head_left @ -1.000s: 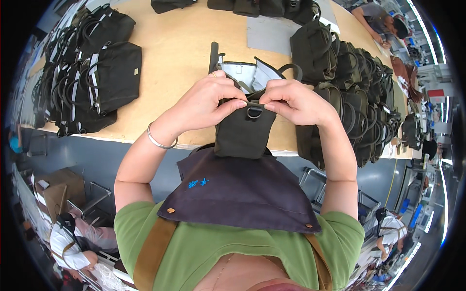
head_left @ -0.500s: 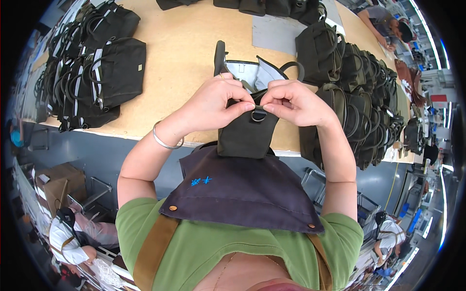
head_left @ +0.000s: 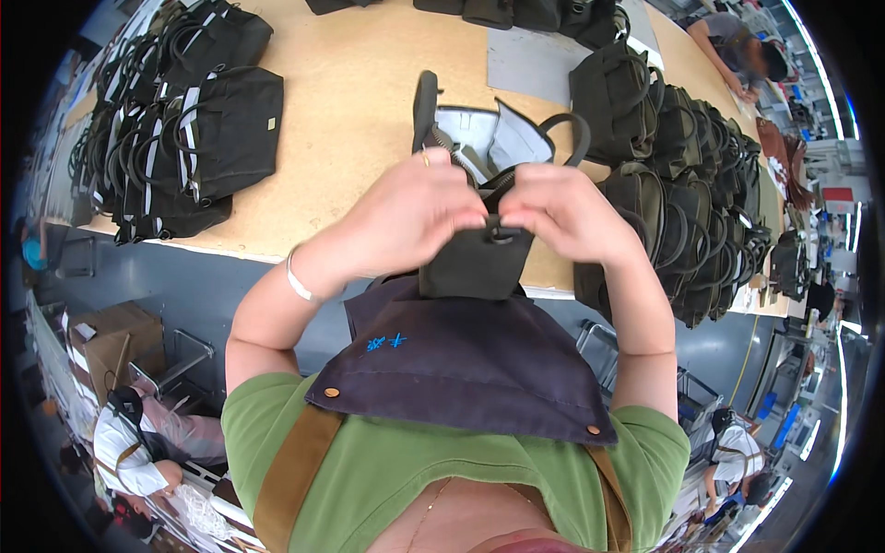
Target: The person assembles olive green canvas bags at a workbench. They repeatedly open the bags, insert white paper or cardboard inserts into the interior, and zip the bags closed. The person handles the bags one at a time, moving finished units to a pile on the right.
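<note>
A dark olive handbag (head_left: 470, 265) stands at the table's near edge against my apron, its top open and its pale grey lining showing. A metal D-ring sits on the end that faces me. My left hand (head_left: 415, 205) pinches the upper edge of that end, just left of the ring. On the other side of the ring my right hand (head_left: 564, 210) pinches the same edge, thumb and fingers together. Both hands are slightly blurred by motion. An open zipper runs along the bag's mouth, and its handles stick out beyond my hands.
Finished-looking dark bags (head_left: 226, 134) are piled at the left of the wooden table (head_left: 341, 101). More dark bags (head_left: 682, 203) crowd the right side, close to my right forearm. A grey sheet (head_left: 530, 64) lies at the back. A person (head_left: 737, 51) works at the far right.
Both hands have shifted slightly down toward me at the bag's end, still pinching its edge. The bag's mouth looks a little wider, with more lining showing.
</note>
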Demonstrator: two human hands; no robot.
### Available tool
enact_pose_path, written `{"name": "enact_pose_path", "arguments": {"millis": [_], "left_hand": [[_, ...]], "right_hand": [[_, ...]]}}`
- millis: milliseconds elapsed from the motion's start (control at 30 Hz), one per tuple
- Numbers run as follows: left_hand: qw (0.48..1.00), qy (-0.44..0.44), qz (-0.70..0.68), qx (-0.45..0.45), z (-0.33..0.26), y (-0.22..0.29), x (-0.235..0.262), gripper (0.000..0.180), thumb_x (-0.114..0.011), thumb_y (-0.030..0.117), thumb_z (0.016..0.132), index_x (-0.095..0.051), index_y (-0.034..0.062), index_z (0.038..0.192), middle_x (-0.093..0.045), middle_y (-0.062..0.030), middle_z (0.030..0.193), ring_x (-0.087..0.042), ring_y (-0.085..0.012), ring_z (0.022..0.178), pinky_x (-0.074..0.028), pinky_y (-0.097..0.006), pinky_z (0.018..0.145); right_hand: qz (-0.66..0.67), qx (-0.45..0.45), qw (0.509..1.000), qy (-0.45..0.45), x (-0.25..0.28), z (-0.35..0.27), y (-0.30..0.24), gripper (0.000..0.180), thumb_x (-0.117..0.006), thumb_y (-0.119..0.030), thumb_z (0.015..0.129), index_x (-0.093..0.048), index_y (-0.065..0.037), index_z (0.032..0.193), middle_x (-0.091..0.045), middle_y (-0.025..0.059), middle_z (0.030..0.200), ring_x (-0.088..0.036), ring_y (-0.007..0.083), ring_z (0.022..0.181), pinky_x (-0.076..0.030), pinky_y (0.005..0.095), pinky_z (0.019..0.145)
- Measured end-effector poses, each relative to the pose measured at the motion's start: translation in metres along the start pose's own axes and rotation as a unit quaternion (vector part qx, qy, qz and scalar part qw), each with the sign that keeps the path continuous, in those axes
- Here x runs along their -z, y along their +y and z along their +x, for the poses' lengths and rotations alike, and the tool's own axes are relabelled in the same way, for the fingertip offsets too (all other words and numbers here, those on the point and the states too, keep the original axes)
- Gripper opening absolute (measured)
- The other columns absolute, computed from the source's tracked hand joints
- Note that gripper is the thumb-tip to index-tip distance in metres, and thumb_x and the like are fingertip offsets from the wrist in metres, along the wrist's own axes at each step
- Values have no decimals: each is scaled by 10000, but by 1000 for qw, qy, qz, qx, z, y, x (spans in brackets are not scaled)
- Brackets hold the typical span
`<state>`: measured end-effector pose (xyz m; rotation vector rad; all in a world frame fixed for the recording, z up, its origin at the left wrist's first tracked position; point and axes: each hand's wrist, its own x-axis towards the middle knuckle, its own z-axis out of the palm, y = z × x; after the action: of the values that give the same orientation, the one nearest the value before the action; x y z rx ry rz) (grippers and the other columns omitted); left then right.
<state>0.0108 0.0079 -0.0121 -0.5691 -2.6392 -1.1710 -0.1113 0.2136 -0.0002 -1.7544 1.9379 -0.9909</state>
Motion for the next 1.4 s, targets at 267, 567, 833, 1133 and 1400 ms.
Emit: {"name": "enact_pose_path", "arguments": {"millis": [267, 567, 833, 1133, 1400], "left_hand": [[993, 86, 53, -67, -11, -50, -49, 177, -730, 97, 775, -697, 85, 948, -641, -52, 835, -546, -240, 778, -460, -328, 708], [677, 573, -364, 283, -45, -88, -81, 378, -504, 272, 1004, -364, 125, 1323, -438, -39, 1212, -465, -121, 1069, -441, -286, 892], [933, 233, -240, 135, -5, -31, -79, 360, -558, 214, 963, -467, 36, 1262, -529, -115, 1242, -537, -257, 1152, -404, -363, 999], [942, 172, 238, 162, 0, -46, -24, 350, -704, 126, 778, -641, 73, 1118, -637, -99, 1100, -570, -295, 1071, -394, -405, 955], [777, 306, -435, 336, -69, -127, -51, 194, -646, 56, 875, -632, 21, 1065, -642, -26, 957, -609, -140, 871, -494, -272, 773]], "right_hand": [[-125, -49, 990, 32, -42, -33, 50, 94, -703, -119, 799, -654, -58, 853, -562, 61, 757, -576, 270, 753, -481, 378, 680], [6, -251, 880, 404, -59, -54, 86, 350, -715, -172, 829, -554, -102, 1131, -493, 116, 1230, -499, 252, 1149, -463, 367, 899], [-174, -303, 914, 203, -88, 11, 40, 546, -779, -317, 655, -600, -162, 1147, -385, 260, 1371, -427, 417, 1244, -337, 521, 1007], [-150, -35, 955, 252, -51, 11, 50, 228, -574, 87, 601, -550, -111, 711, -639, -1, 1130, -568, 226, 1104, -270, 505, 1026], [-131, -186, 965, 129, 10, -59, 88, 171, -540, 114, 668, -602, -42, 634, -714, 98, 935, -657, 306, 908, -497, 368, 824]]}}
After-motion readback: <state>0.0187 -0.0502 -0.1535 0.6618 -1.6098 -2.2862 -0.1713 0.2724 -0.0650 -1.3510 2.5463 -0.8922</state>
